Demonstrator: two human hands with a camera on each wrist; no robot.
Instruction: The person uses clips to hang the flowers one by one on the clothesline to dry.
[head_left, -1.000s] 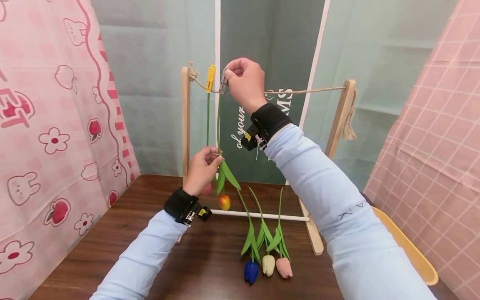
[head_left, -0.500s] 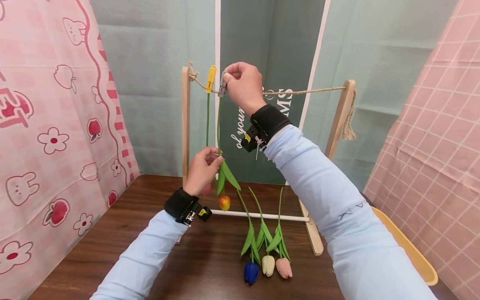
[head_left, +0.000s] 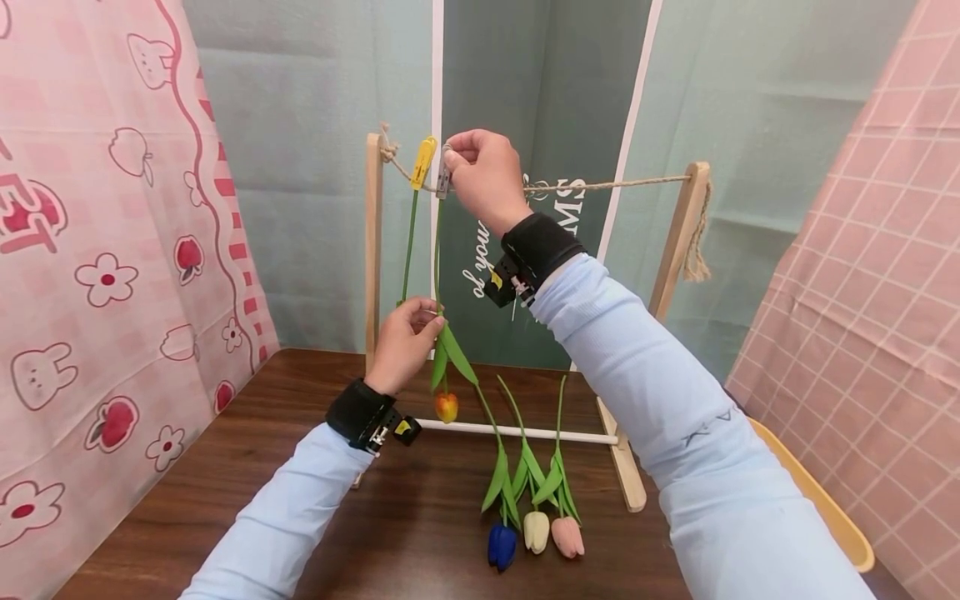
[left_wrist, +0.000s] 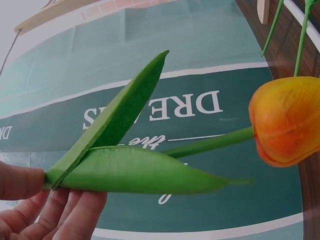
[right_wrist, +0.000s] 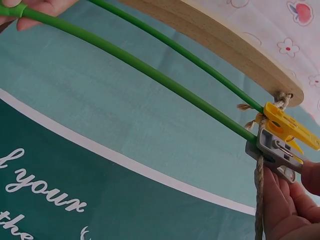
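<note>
Near the left end of the rope (head_left: 600,183), the right hand (head_left: 491,175) pinched the grey clip (head_left: 442,182); below it the orange tulip (head_left: 446,407) hung head down, its stem (right_wrist: 162,78) nearly vertical, the left hand (head_left: 405,343) pinching it nearer the bloom (left_wrist: 286,122).

Leftward, clips (head_left: 423,163) close together; rightward, free rope (head_left: 611,182)

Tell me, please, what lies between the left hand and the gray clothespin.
Only a green stem spans from the left hand to the gray clothespin; the right wrist view shows it best.
</note>
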